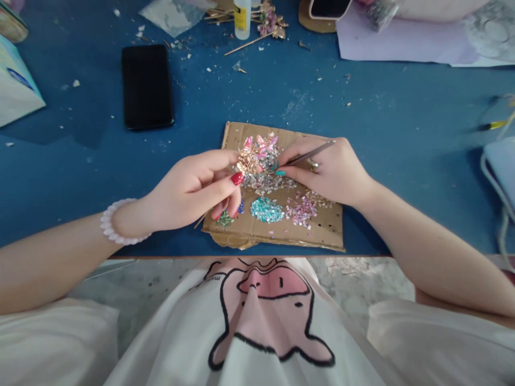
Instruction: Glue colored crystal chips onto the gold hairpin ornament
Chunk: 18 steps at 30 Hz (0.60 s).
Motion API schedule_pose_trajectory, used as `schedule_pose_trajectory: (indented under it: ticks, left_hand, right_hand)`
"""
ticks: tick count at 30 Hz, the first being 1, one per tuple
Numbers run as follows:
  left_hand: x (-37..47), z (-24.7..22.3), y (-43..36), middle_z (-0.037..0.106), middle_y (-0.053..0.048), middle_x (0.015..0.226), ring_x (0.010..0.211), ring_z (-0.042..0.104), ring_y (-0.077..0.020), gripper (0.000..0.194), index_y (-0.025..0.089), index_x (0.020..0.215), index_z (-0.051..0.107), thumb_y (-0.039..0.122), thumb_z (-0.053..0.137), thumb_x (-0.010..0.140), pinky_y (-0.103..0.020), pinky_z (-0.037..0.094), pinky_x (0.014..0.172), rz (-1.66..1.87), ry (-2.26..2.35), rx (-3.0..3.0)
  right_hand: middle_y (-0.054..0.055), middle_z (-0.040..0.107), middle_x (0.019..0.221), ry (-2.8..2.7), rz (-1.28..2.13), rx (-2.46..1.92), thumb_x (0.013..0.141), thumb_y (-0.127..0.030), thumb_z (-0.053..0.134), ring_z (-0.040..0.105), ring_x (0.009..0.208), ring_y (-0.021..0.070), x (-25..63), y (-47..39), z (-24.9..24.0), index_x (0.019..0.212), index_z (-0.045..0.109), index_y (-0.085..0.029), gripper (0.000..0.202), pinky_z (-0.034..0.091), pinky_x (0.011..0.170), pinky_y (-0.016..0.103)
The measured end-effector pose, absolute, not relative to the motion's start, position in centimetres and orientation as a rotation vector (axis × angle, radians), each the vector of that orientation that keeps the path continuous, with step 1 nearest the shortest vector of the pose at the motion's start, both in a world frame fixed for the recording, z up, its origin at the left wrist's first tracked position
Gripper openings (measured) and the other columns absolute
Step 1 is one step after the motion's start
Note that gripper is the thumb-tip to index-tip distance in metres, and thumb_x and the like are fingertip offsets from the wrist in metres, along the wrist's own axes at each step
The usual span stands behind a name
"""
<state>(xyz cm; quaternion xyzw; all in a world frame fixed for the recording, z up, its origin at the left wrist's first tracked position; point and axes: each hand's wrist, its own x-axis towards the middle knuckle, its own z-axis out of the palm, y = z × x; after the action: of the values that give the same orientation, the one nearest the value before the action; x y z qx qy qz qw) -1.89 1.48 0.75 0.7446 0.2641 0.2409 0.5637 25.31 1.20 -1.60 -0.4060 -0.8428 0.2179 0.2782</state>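
My left hand [201, 187] is closed on a gold hairpin [247, 162] with pink petal-like pieces on its ornamental head. A thin gold stick shows below that hand, near the cardboard's left edge. Pinched in my right hand [325, 166] is a pair of slim metal tweezers [311, 154], the tip close to the ornament; whether it grips a chip is too small to tell. Beneath both hands lies a cardboard sheet [257, 238]. On it are piles of silver chips [263, 185], turquoise chips [267, 209], pink chips [301, 210] and green chips [224, 219], the last partly covered by my fingers.
A black phone [147, 87] lies on the blue table [386, 107] at left. Toward the back are a glue bottle [242, 20], more hairpins [273, 21], a plastic bag [175, 16] and purple paper [398, 40]. A tissue box [18, 86] stands far left.
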Motion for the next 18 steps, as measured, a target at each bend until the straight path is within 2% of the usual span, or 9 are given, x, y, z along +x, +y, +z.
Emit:
schedule_pose_trajectory:
  ticks: [7,18]
  left_hand:
    - [-1.81,0.62,1.51,0.068,0.005,0.061,0.042,0.053,-0.0014,0.021,0.018,0.085,0.055,0.012,0.045,0.102,-0.009,0.048,0.044,0.580,0.624,1.780]
    - [-1.83,0.79,1.58,0.067,0.005,0.061,0.042,0.053,-0.0014,0.018,0.018,0.089,0.056,0.014,0.045,0.103,-0.009,0.048,0.043,0.582,0.616,1.783]
  right_hand:
    - [0.003,0.077,0.096,-2.306,0.592,-1.078,0.101,-0.029,0.061,0.074,0.086,0.0180,25.73,1.07,-1.39,0.098,0.074,-0.022,0.015,0.061,0.081,0.032]
    - [0.003,0.078,0.096,-2.331,0.518,-1.170,0.102,-0.030,0.060,0.075,0.090,0.0192,25.97,1.26,-1.38,0.099,0.074,-0.023,0.016,0.062,0.086,0.035]
